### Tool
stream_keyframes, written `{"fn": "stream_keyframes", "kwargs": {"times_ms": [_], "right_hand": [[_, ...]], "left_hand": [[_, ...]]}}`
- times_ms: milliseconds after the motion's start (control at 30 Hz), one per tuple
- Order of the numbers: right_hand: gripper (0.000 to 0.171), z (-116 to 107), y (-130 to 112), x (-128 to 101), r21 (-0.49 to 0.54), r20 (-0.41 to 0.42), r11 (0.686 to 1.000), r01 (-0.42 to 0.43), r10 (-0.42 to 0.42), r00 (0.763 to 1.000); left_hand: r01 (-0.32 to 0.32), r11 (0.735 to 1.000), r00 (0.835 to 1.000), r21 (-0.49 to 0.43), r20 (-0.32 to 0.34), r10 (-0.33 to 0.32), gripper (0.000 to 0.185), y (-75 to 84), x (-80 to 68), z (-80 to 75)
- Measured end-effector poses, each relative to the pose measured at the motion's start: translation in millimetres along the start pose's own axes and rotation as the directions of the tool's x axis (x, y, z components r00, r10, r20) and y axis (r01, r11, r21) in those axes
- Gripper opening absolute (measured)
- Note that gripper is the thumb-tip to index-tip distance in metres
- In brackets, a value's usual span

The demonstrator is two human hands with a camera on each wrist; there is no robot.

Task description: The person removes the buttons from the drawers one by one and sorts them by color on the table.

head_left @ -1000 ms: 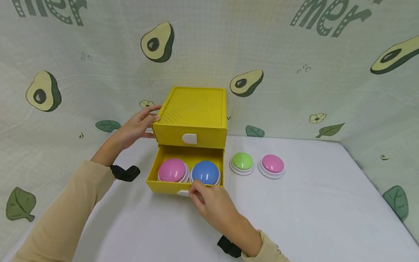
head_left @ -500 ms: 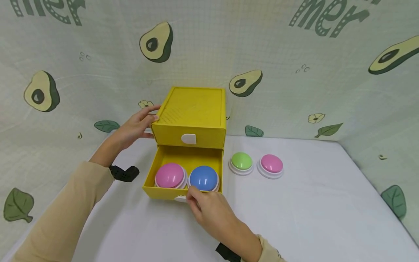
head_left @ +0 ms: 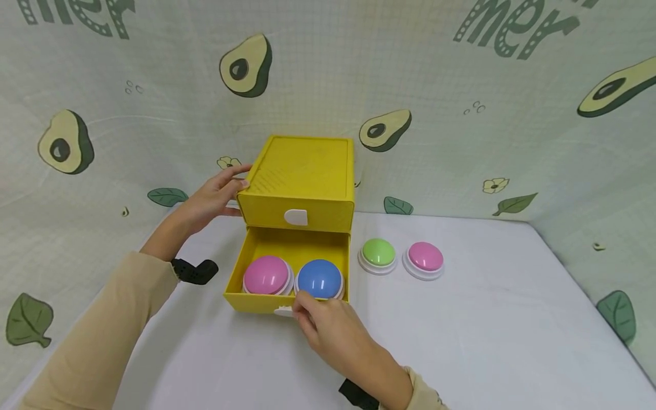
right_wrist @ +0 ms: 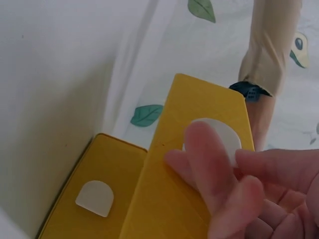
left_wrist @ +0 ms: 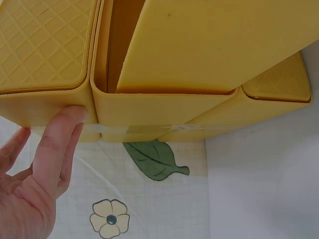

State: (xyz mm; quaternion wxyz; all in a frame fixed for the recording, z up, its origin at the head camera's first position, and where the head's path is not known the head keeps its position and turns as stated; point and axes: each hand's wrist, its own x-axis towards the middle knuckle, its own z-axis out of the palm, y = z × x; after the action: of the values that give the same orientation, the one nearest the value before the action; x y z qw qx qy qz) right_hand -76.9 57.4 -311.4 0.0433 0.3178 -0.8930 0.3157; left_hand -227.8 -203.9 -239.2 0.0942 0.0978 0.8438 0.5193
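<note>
A yellow two-drawer box point(head_left: 307, 171) stands on the table with its lower drawer point(head_left: 251, 303) pulled out. Inside that drawer lie a pink push button point(head_left: 266, 274) and a blue push button point(head_left: 320, 278), side by side on white bases. My right hand point(head_left: 340, 333) pinches the lower drawer's white handle point(right_wrist: 227, 139) between thumb and fingers. At the box's left side, my left hand point(head_left: 212, 196) rests its extended fingers against the wall. The left wrist view shows a fingertip point(left_wrist: 75, 113) pressed to the yellow side.
To the right of the box sit a green push button point(head_left: 378, 251) and a second pink push button point(head_left: 426, 256) on the white table point(head_left: 487, 319). The upper drawer, with its white handle point(head_left: 296, 217), is closed. An avocado-print cloth point(head_left: 318, 74) hangs behind.
The lower drawer has come a little farther out towards me, with the pink and blue buttons in it and my right hand on its handle. My left hand has stayed in place.
</note>
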Motion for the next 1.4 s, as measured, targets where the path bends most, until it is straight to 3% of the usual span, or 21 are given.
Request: {"fn": "stream_keyframes", "kwargs": {"times_ms": [333,600,867,1000,1233,1400], "right_hand": [[0.015,-11.5,-0.8,0.2,0.033,0.16,0.998,-0.052,0.046,0.986],[0.024,-26.5,-1.7,-2.6,0.112,0.213,0.988,-0.108,0.082,0.974],[0.011,-46.6,5.7,-5.6,0.282,0.046,0.959,-0.017,0.005,0.999],[0.008,-53.2,13.7,-5.0,0.36,-0.042,0.933,-0.006,0.023,0.999],[0.009,-51.0,30.6,2.3,0.296,-0.178,0.955,0.023,0.031,0.984],[0.018,-46.9,38.6,8.7,0.287,-0.153,0.958,0.026,0.019,0.988]], "left_hand": [[0.002,1.0,1.0,0.003,0.0,-0.002,0.057,-0.8,-0.8,-0.6],[-0.004,1.0,1.0,0.002,0.003,0.004,0.057,-0.1,-0.6,-0.6],[-0.004,1.0,1.0,-0.001,0.006,0.004,0.056,0.5,0.6,-0.9],[-0.003,1.0,1.0,0.002,0.007,0.003,0.056,0.7,0.6,-0.6],[0.002,1.0,1.0,0.007,0.003,-0.002,0.056,1.0,0.0,0.0],[0.001,1.0,1.0,0.008,0.004,-0.001,0.057,0.4,0.0,-0.6]]}}
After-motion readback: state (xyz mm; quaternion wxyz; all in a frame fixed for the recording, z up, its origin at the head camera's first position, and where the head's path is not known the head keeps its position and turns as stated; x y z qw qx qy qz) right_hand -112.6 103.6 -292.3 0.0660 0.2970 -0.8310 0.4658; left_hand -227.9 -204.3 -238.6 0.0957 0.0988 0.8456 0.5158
